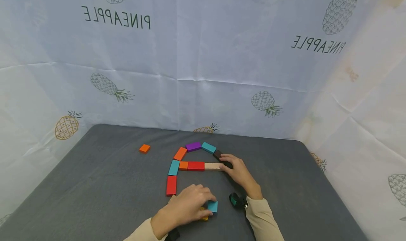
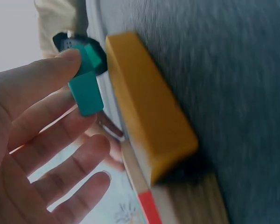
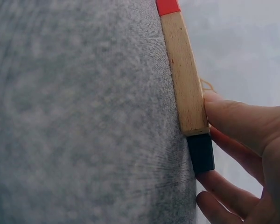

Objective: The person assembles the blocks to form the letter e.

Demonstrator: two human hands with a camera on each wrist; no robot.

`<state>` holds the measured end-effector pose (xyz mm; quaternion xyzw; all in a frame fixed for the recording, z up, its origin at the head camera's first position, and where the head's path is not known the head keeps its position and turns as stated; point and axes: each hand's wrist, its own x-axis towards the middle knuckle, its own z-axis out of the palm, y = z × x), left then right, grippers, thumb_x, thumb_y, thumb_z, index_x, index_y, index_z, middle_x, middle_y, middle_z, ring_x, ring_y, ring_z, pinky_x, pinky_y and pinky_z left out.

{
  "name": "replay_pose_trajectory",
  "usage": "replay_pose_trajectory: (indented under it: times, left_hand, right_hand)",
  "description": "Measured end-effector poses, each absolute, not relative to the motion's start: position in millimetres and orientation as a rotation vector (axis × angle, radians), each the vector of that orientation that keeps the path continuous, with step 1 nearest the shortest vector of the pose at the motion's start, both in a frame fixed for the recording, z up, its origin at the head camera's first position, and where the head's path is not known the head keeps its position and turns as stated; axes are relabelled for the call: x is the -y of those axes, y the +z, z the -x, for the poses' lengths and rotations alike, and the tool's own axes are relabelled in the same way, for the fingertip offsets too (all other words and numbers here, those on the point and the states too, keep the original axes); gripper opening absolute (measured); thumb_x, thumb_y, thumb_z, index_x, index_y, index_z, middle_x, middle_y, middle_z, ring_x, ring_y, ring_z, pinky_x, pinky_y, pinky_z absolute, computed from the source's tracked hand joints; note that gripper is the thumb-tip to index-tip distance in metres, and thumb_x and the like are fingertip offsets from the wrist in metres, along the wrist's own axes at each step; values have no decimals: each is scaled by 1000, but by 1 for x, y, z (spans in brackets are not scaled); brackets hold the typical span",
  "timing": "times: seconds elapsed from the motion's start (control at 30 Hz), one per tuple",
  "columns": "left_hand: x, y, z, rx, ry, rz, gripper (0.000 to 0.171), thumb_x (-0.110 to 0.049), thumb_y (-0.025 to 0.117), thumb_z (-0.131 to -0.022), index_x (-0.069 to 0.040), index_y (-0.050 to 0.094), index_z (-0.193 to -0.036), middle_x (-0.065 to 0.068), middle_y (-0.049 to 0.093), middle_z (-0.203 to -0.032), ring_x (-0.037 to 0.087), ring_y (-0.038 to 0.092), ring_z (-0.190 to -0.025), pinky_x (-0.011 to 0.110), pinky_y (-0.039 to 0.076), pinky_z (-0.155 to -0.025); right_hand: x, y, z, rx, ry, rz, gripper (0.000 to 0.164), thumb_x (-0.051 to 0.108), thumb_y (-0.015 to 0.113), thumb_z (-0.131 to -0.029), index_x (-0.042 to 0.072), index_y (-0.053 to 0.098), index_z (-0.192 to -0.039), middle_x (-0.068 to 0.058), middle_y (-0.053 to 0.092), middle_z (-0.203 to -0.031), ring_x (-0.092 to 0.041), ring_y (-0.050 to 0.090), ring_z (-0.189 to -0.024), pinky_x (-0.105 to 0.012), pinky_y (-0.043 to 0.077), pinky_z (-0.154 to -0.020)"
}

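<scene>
My left hand [image 1: 187, 204] pinches a light-blue block [image 1: 213, 206] between thumb and fingers; its side looks teal in the left wrist view. Just below that hand lies a yellow block [image 2: 151, 107], end to end with a plain wooden block [image 2: 196, 200]. At the right end of the crossing row, my right hand [image 1: 238, 170] grips a black block [image 3: 202, 153] with thumb and fingers. The black block sits against the end of a pale wooden block [image 3: 184, 74]. Another dark block [image 1: 217, 154] is partly covered by the right fingers.
Red [image 1: 171, 185], teal [image 1: 173, 167], orange [image 1: 180, 153], purple [image 1: 193, 147] and blue [image 1: 208, 147] blocks form a curved line. A small orange block [image 1: 183, 165] and red block [image 1: 196, 166] lie in the crossing row. One loose orange block [image 1: 144, 148] lies far left on the grey table [image 1: 111, 184].
</scene>
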<state>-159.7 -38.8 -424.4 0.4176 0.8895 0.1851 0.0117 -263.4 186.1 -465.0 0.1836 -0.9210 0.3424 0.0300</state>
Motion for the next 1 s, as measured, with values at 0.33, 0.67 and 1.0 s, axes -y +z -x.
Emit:
replay_pose_trajectory:
  times: [0.33,0.67,1.0]
  left_hand:
    - [27,-436,155,-2767,533,-1393,27,-36,79,-84,-22,75,-107,-13,70,-99,-2,57,-84,13,43,-72]
    - [27,-438,155,-2715,525,-1313,29,-36,80,-84,-23,75,-109,-15,70,-102,-1,56,-86,16,45,-76]
    - [29,-439,155,-2704,511,-1307,31,-36,82,-81,-25,74,-109,-15,70,-104,0,57,-88,20,48,-79]
  right_hand:
    - [-186,-466,263,2821,1074,-579,34,16,68,-94,1,68,-124,-16,59,-138,-39,51,-133,-57,42,-108]
    - [-186,-464,262,2822,1091,-579,34,15,68,-94,0,67,-124,-17,59,-138,-40,50,-133,-58,41,-108]
    - [-186,-466,263,2835,1083,-557,34,16,67,-94,2,68,-125,-15,59,-139,-39,50,-134,-57,41,-108]
